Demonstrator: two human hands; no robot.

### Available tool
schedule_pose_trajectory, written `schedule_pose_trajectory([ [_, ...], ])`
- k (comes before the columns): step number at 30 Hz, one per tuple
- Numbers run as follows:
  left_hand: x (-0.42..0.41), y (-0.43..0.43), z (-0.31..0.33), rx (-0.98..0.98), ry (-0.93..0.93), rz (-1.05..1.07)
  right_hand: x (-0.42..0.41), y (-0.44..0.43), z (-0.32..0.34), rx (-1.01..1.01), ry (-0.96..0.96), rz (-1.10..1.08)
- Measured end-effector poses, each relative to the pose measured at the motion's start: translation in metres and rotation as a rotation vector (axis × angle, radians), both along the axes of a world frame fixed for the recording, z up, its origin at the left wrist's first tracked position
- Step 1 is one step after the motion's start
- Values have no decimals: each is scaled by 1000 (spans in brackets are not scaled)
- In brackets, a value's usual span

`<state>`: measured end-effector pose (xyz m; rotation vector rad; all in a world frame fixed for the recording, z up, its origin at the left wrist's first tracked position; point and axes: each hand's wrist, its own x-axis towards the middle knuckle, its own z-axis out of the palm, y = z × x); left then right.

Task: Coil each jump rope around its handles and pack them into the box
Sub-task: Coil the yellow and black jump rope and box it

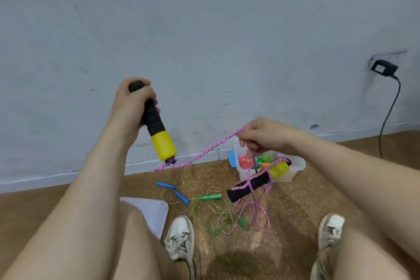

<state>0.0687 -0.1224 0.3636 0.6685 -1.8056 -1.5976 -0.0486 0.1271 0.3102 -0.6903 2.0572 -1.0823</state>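
Head view, single entry. Left hand [133, 102]: raised in front of the wall, fingers wrapped round the black grip of a black-and-yellow handle [156, 127], yellow end pointing down and to the right. Pink rope [204, 152]: leaves the lower tip of that handle, dips in a short bend, then rises in a taut diagonal to the right hand [263, 135]. Right hand: held lower than the left, fingers curled and pinching the pink rope, knuckles up. Second black-and-yellow handle [254, 186]: hangs tilted beneath the right hand, several turns of pink rope crossing its black grip, yellow end uppermost and overlapping the box in the picture; loose pink loops trail down from it to the floor between the feet. Box [295, 166]: clear plastic, on the floor against the skirting board, beyond the right hand, holding bright red, green and orange items too small to tell apart. Blue handles [172, 191]: two, lying on the brown speckled carpet [295, 211], joined by a thin yellowish cord. Green handle [210, 196]: just right of the blue pair, its green cord loose towards the feet. White shoes [180, 236]: one at each lower side of the ropes. Black plug [384, 67]: in a wall socket at the right, cable hanging to the floor.
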Motion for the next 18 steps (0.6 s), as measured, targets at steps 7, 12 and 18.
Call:
schedule_pose_trajectory([
  [7,-13,70,-25,-486,-620,-839,22,-26,48,-372,-46,102],
  [12,-18,80,-39,-725,-910,-983,33,-28,38,-542,-151,53],
  [18,-18,66,-27,-432,-487,-772,5,-1,30,-293,22,-11],
])
